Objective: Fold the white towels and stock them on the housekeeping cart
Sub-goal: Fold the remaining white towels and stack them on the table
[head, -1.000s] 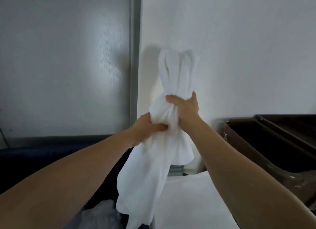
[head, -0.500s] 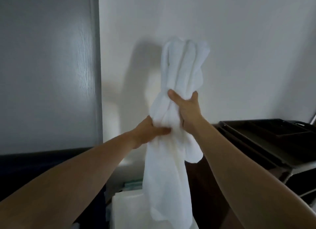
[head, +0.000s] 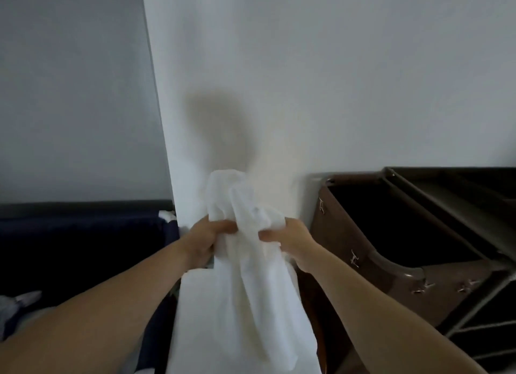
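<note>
A bunched white towel (head: 245, 264) hangs in front of me, its crumpled top rising just above my hands and its length trailing down past the bottom of the view. My left hand (head: 203, 239) grips its left side with curled fingers. My right hand (head: 290, 239) pinches its right side at the same height. The dark brown housekeeping cart (head: 418, 273) stands at the right, its top tray (head: 458, 195) and a deep open bin beside it showing.
A white wall (head: 335, 80) is straight ahead, with a grey panel (head: 75, 94) to the left. A dark blue bin or bag (head: 83, 248) sits low at the left, grey cloth (head: 19, 304) at its edge. A white flat surface lies behind the towel.
The towel and both hands have come down lower. The tall upright end of the towel has collapsed into a crumpled bunch, and my right hand now holds at the same level as my left.
</note>
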Demonstrator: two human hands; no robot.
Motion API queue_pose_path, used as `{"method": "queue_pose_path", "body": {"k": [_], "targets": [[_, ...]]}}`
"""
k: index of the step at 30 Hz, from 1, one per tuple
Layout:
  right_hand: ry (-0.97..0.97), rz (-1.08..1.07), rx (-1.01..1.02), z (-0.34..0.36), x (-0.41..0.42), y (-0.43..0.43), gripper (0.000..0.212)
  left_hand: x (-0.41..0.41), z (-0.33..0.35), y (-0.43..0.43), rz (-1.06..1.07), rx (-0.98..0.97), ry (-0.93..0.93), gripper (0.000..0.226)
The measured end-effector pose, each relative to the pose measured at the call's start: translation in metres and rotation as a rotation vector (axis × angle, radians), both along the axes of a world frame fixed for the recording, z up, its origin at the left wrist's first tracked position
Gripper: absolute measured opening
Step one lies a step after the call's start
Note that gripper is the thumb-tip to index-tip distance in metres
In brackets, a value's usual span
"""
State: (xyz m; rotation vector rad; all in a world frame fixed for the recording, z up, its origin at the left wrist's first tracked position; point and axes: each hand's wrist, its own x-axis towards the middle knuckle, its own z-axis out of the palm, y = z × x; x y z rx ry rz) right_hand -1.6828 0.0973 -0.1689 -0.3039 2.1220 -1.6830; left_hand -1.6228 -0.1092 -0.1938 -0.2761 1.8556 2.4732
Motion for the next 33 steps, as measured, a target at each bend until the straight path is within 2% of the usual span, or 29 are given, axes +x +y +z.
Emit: {"method": "queue_pose_path", "body": {"k": [2, 6, 8, 11, 12, 14, 16, 19, 21, 22, 24, 27, 28, 31, 33], "targets": [[0.108, -0.024, 0.045, 0.010, -0.006, 0.006, 0.029, 0.001, 0.016, 0.005, 0.022, 0.013, 0.073, 0.055], [0.214, 0.041, -0.050, 0.048, -0.013, 0.006, 0.039, -0.003, 0.058, 0.003, 0.098, 0.001, 0.186, 0.068], [0.175, 0.078, -0.124, 0.073, -0.014, 0.005, 0.047, -0.005, 0.077, -0.003, 0.084, -0.055, 0.240, 0.061], [-0.013, 0.086, -0.272, 0.101, -0.014, -0.001, 0.070, -0.004, 0.090, -0.003, -0.098, -0.216, 0.309, 0.043], [-0.066, 0.094, -0.306, 0.105, -0.012, -0.005, 0.070, -0.002, 0.087, -0.001, -0.158, -0.281, 0.306, 0.041], [-0.090, 0.072, -0.318, 0.104, -0.005, -0.014, 0.045, 0.002, 0.076, 0.000, -0.230, -0.459, 0.239, 0.041], [-0.018, -0.024, -0.344, 0.094, -0.002, -0.018, 0.017, 0.008, 0.064, -0.005, -0.300, -0.613, 0.101, 0.052], [0.123, -0.091, -0.289, 0.086, -0.001, -0.017, 0.019, 0.014, 0.063, -0.014, -0.319, -0.567, -0.060, 0.087], [0.160, -0.085, -0.245, 0.088, -0.002, -0.015, 0.017, 0.013, 0.076, -0.014, -0.240, -0.499, -0.030, 0.111], [0.179, -0.076, -0.221, 0.090, -0.003, -0.016, 0.013, 0.011, 0.085, -0.011, -0.214, -0.488, 0.002, 0.114], [0.243, -0.063, -0.170, 0.096, -0.004, -0.020, 0.010, 0.007, 0.102, 0.001, -0.228, -0.576, 0.057, 0.097], [0.326, -0.007, -0.133, 0.100, 0.000, -0.026, 0.011, 0.001, 0.110, 0.014, -0.176, -0.872, 0.136, 0.052], [0.349, -0.018, -0.143, 0.102, 0.001, -0.025, 0.010, -0.001, 0.109, 0.014, -0.138, -0.898, 0.147, 0.042], [0.359, -0.130, -0.264, 0.109, -0.003, -0.011, 0.010, 0.000, 0.111, 0.005, -0.112, -0.767, 0.161, 0.021], [0.296, -0.141, -0.385, 0.113, -0.005, 0.000, 0.008, 0.000, 0.111, -0.004, -0.173, -0.887, 0.139, 0.011]]}}
